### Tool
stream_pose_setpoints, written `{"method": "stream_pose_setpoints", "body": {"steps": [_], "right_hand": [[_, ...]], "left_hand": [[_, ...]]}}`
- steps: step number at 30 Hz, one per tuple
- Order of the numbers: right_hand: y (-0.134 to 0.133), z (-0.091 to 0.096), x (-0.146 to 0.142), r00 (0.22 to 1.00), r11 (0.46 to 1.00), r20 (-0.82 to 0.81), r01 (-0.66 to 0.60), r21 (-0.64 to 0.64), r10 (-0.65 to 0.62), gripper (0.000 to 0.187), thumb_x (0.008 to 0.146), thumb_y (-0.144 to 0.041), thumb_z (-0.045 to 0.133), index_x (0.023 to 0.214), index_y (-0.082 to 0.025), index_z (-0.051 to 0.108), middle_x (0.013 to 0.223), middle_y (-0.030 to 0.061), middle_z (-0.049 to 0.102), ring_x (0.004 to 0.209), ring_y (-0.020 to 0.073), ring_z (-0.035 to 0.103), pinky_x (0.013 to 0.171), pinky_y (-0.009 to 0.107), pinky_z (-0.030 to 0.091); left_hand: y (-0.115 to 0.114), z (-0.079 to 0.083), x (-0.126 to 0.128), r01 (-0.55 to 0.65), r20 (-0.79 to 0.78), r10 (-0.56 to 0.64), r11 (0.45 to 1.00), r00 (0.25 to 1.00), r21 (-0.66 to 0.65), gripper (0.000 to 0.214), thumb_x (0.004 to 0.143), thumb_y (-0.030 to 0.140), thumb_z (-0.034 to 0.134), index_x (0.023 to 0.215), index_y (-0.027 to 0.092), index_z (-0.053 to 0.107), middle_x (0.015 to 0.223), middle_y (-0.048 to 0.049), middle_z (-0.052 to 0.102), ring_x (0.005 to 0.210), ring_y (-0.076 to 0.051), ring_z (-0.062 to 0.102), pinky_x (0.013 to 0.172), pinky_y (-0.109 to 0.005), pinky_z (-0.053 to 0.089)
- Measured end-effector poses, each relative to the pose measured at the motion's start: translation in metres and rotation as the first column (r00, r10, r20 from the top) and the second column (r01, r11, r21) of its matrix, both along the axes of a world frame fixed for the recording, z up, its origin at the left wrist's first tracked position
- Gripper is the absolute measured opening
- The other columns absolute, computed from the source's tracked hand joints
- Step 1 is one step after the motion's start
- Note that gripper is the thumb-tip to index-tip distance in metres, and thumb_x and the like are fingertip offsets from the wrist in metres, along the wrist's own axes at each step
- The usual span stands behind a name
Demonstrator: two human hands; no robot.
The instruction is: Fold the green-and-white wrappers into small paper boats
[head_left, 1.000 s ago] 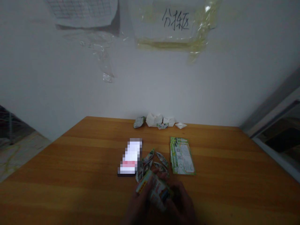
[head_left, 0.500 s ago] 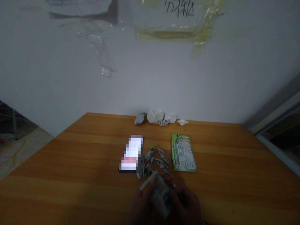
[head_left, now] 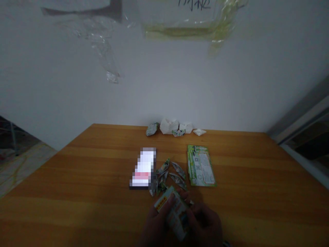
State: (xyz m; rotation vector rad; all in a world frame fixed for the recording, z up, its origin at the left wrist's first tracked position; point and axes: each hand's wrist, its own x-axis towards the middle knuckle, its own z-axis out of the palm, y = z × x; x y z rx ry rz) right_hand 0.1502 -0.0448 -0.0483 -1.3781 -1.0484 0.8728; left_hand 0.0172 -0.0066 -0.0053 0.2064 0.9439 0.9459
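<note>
Both my hands meet at the near edge of the wooden table (head_left: pixel 77 192), closed on one printed paper leaflet (head_left: pixel 174 212) with a yellow strip and coloured pictures. My left hand (head_left: pixel 154 226) grips its left side, fingers curled over the paper. My right hand (head_left: pixel 205 223) pinches its right side. Just beyond the leaflet lie several small folded paper boats (head_left: pixel 171 173) made from green printed paper. A phone with a lit screen (head_left: pixel 144 168) lies to their left. A stack of green leaflets (head_left: pixel 200 169) lies to their right.
More folded paper shapes, white and green (head_left: pixel 174 127), sit at the table's far edge against the white wall. Papers are taped to the wall with plastic film (head_left: pixel 180 20). A window frame (head_left: pixel 303 123) runs along the right. Floor shows at the left.
The view has dropped slightly, so the wall papers sit higher. My hands have stayed at the near edge and turned the leaflet a little between them.
</note>
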Motion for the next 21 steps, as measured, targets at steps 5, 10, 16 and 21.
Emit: {"method": "stream_pose_setpoints", "body": {"steps": [5, 10, 16, 21], "right_hand": [[0.000, -0.001, -0.001, 1.000, 0.999, 0.011, 0.001, 0.039, -0.001, 0.034, 0.079, -0.042, 0.065, 0.056, -0.019, 0.056, 0.051, 0.0004, 0.062, 0.045, 0.0132, 0.056, 0.045, 0.019, 0.047], [0.001, 0.002, -0.002, 0.999, 0.999, 0.036, -0.008, 0.053, 0.006, 0.034, 0.080, -0.041, 0.065, 0.056, -0.018, 0.057, 0.051, 0.0006, 0.061, 0.047, 0.0137, 0.057, 0.047, 0.020, 0.048], [0.001, 0.005, -0.002, 1.000, 0.998, 0.015, -0.002, 0.057, 0.001, 0.035, 0.080, -0.042, 0.065, 0.055, -0.019, 0.057, 0.051, 0.0006, 0.061, 0.046, 0.0135, 0.057, 0.046, 0.020, 0.048], [0.002, 0.005, -0.002, 1.000, 0.999, 0.009, 0.005, 0.032, -0.005, 0.033, 0.079, -0.041, 0.065, 0.056, -0.019, 0.057, 0.051, 0.0001, 0.061, 0.046, 0.0136, 0.057, 0.046, 0.020, 0.048]], "left_hand": [[-0.001, -0.004, -0.001, -0.007, -0.002, 0.007, 1.000, 1.000, 0.019, 0.041, 0.066, 0.029, 0.082, 0.098, 0.009, 0.070, 0.091, -0.0167, 0.078, 0.091, -0.033, 0.072, 0.083, -0.042, 0.056], [-0.001, -0.011, -0.003, -0.019, -0.100, 0.018, 1.000, 0.995, -0.012, 0.039, 0.065, 0.034, 0.083, 0.092, 0.011, 0.069, 0.084, -0.0137, 0.078, 0.080, -0.031, 0.074, 0.076, -0.040, 0.058], [-0.001, -0.009, -0.003, 0.002, -0.070, -0.001, 1.000, 0.998, 0.020, 0.038, 0.066, 0.039, 0.081, 0.089, 0.010, 0.069, 0.084, -0.0145, 0.078, 0.083, -0.032, 0.074, 0.074, -0.039, 0.058], [-0.001, -0.008, -0.002, -0.006, -0.076, 0.005, 1.000, 0.997, -0.008, 0.040, 0.067, 0.037, 0.081, 0.093, 0.009, 0.068, 0.083, -0.0144, 0.078, 0.081, -0.032, 0.074, 0.074, -0.038, 0.059]]}}
